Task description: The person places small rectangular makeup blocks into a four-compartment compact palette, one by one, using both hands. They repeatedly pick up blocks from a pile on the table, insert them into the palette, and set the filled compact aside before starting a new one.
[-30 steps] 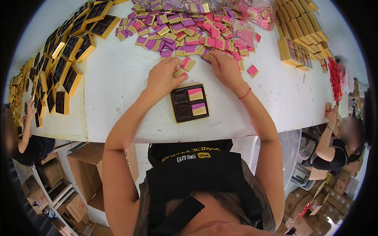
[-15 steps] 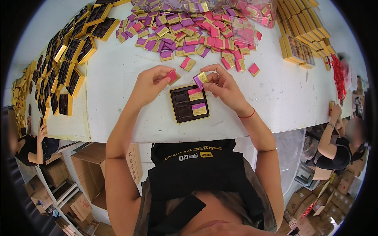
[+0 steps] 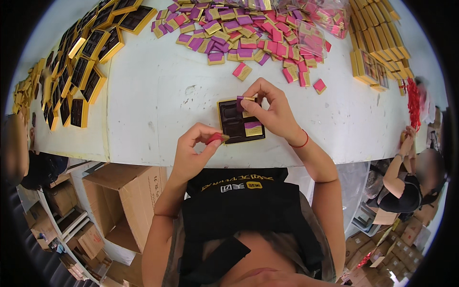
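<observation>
White counter (image 3: 158, 110), seen from above w/ fisheye bend; cardboard boxes (image 3: 124, 201) below its near edge. Centre: small dark tray w/ gold rim (image 3: 239, 122), compartments partly filled; one purple-and-gold wrapped piece (image 3: 253, 129) sits in its near-right compartment. Right hand (image 3: 270, 110) pinches a purple-and-gold wrapped piece (image 3: 246, 99) between thumb and fingertips, over the tray's far edge. Left hand (image 3: 193, 153) pinches a pink wrapped piece (image 3: 216, 138) thumb-to-forefinger, just left of the tray's near-left corner. Far side: loose heap of pink and purple wrapped pieces (image 3: 244, 33); left: rows of empty gold-rimmed trays (image 3: 81, 71); right: stack of gold boxes (image 3: 377, 48). Another person works at the far right edge. To do the step well, probably: hold each piece flat, align w/ its compartment, lower straight, press lightly so the wrapper doesn't crease; keep the tray from sliding.
</observation>
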Available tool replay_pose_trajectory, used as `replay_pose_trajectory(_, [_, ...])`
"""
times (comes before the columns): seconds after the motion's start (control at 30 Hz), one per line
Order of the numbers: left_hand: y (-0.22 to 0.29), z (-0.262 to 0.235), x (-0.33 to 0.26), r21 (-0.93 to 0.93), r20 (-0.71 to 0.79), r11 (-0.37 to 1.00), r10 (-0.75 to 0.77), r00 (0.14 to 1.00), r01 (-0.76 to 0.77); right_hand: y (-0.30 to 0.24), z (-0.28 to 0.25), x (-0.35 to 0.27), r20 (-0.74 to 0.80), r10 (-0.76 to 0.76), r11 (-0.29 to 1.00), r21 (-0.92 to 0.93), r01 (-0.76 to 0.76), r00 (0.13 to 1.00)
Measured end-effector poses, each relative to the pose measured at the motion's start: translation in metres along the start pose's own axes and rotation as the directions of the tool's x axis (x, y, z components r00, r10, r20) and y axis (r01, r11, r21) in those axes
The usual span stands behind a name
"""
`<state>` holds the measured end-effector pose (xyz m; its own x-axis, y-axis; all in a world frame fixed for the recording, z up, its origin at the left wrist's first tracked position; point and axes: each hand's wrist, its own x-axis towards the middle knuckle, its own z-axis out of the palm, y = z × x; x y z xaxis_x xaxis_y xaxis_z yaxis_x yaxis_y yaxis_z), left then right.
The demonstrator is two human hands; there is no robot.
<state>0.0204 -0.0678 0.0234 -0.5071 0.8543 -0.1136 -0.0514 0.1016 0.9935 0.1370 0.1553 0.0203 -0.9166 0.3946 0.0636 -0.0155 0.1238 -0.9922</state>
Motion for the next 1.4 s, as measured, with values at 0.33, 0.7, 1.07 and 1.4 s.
replay_pose_trajectory(0.33, [-0.023, 0.036, 0.006, 0.585, 0.025, 0.633, 0.610, 0.792, -0.506, -0.002, 0.023, -0.004, -0.050, -0.223, 0.877, -0.446, 0.178, 0.973])
replay_pose_trajectory(0.7, [-0.034, 0.041, -0.001, 0.610, -0.038, 0.580, 0.701, 0.712, -0.539, 0.011, 0.018, -0.005, 0.080, -0.372, 0.706, -0.623, 0.337, 0.925])
replay_pose_trajectory(1.07, [-0.038, 0.036, -0.002, 0.475, -0.038, 0.720, 0.592, 0.805, -0.506, -0.017, -0.002, -0.018, 0.346, -0.230, 0.559, -0.718, 0.414, 0.910])
replay_pose_trajectory(1.4, [-0.016, 0.013, 0.014, -0.071, 0.018, 0.977, 0.202, 0.979, -0.201, -0.022, 0.003, -0.031, 0.394, 0.030, 0.987, 0.134, -0.090, 0.919])
